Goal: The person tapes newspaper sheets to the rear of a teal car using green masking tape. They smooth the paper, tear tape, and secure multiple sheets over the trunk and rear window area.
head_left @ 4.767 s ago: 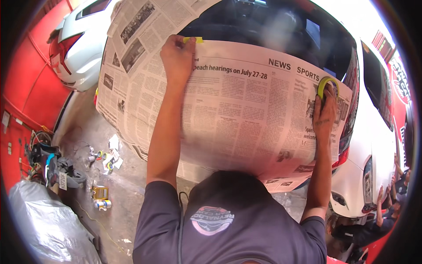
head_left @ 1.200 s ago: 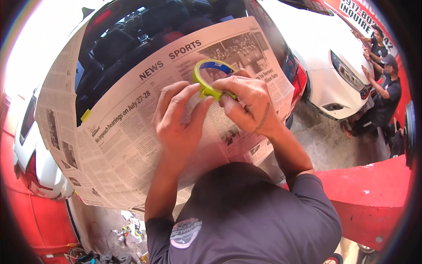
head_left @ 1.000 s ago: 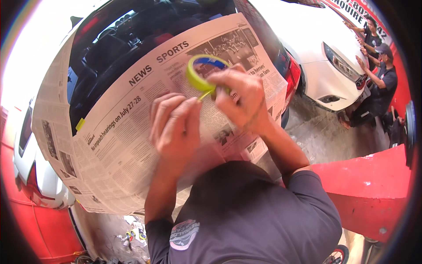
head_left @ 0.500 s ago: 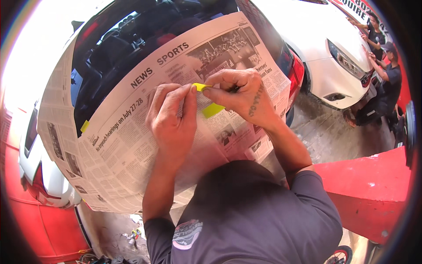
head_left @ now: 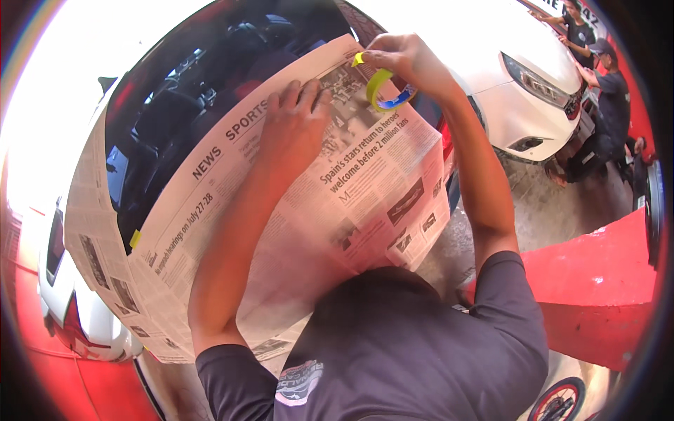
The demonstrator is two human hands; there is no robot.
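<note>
Presently, I see my left grip (head_left: 298,121) spread open across the pale printed newspaper sheet (head_left: 302,224), my right grip (head_left: 365,56) pinching the yellow-green, ring-shaped tape roll (head_left: 373,90) near the sheet's upper-right corner.

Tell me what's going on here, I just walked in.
A person has the left hand spread on newspaper covering a car's rear, below the rear window. The right hand pinches a bit of yellow tape near the sheet's upper right corner, with a tape roll hanging beneath that hand. A small yellow tab sits at the upper left corner.
</note>
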